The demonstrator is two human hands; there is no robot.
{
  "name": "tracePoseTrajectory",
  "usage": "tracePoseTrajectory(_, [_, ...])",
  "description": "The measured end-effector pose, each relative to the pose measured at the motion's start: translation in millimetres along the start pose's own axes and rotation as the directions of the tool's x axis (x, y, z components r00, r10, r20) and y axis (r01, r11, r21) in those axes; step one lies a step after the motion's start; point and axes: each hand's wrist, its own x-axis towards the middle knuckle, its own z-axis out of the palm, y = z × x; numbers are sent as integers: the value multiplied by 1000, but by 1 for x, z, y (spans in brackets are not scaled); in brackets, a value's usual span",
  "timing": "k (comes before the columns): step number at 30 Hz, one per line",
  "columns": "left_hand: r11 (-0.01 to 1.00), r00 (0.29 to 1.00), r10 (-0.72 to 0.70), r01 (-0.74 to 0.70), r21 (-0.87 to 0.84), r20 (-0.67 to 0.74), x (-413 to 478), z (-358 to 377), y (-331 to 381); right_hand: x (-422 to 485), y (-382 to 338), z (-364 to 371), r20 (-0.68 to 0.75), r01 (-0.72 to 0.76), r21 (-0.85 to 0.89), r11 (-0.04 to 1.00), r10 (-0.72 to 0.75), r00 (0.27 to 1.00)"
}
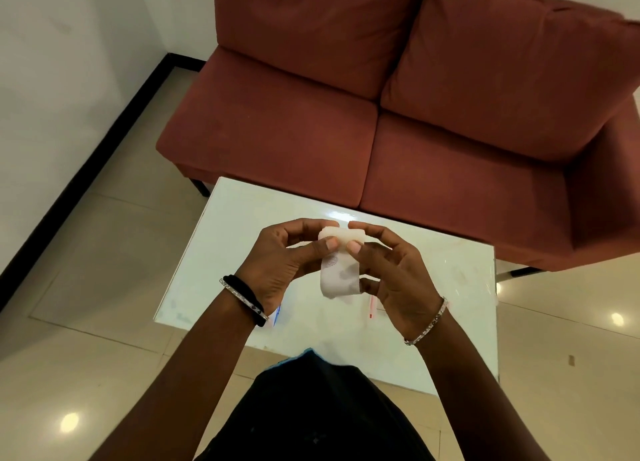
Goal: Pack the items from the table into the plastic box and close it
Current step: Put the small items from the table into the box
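Both hands hold one small translucent white item [338,268] above the white table [433,280]; it could be a soft plastic box or a pouch, I cannot tell which. My left hand [291,256] pinches its top left edge between thumb and fingers. My right hand [391,266] pinches the top right edge, and a lower finger touches its side. A thin pink stick [372,306] lies on the table under my right hand. A small blue-and-white thing [277,316] peeks out beneath my left wrist, mostly hidden.
A dark red two-seat sofa [381,114] stands just beyond the table's far edge. Glossy beige floor tiles [86,304] surround the table, and a white wall with black skirting runs along the left.
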Motion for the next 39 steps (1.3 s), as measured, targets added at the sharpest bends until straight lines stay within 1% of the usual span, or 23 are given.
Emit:
tracePoseTrajectory(3, [1000, 1000, 17, -17, 26, -6, -6, 2, -2, -9, 1, -3, 17, -13, 78, 997, 11, 1000])
tracePoseTrajectory(5, [998, 1000, 23, -23, 60, 6, -8, 4, -3, -13, 1, -4, 3, -8, 89, 996, 8, 1000])
tracePoseTrajectory(7, [994, 999, 29, -33, 105, 43, -10, 6, -4, -14, 1, -4, -28, 9, 36, 999, -8, 1000])
tracePoseTrajectory(10, [986, 995, 22, -38, 161, 101, -12, 8, -5, -14, 3, -8, -60, 90, -86, 992, -95, 994])
tracePoseTrajectory(12, [990, 993, 10, -26, 139, 114, -10, 10, -5, -14, 5, -13, -76, 148, -113, 983, -157, 985])
tracePoseTrajectory(15, [996, 994, -63, 57, 72, 88, -6, 17, -4, -16, 4, -18, -104, 216, -148, 965, -233, 967])
tracePoseTrajectory(17, [991, 988, -115, 108, 76, 99, -3, 22, -4, -18, 2, -20, -128, 248, -154, 957, -268, 955])
tracePoseTrajectory(19, [990, 987, -119, 110, 88, 111, 0, 25, -7, -19, 2, -21, -149, 267, -148, 952, -289, 946])
tracePoseTrajectory(22, [993, 990, -86, 76, 89, 108, 3, 29, -9, -20, 3, -25, -157, 263, -131, 956, -282, 946])
tracePoseTrajectory(26, [989, 992, -10, -9, 148, 129, 4, 29, -5, -22, -1, -28, -143, 160, 50, 986, -151, 978])
tracePoseTrajectory(27, [986, 991, 5, -26, 162, 133, 4, 29, -4, -22, -1, -28, -135, 144, 61, 988, -135, 982])
tracePoseTrajectory(30, [981, 990, 17, -44, 189, 142, 2, 28, -3, -19, 1, -28, -122, 171, -13, 985, -172, 978])
tracePoseTrajectory(32, [984, 991, 8, -31, 174, 136, 1, 26, -3, -17, 3, -28, -120, 198, -54, 979, -203, 972])
tracePoseTrajectory(36, [994, 994, -76, 69, 89, 79, -1, 24, -5, -15, 8, -28, -102, 230, -136, 964, -244, 964])
tracePoseTrajectory(39, [983, 991, -129, 121, 139, 43, -2, 23, -9, -14, 11, -27, -73, 270, -185, 945, -288, 955])
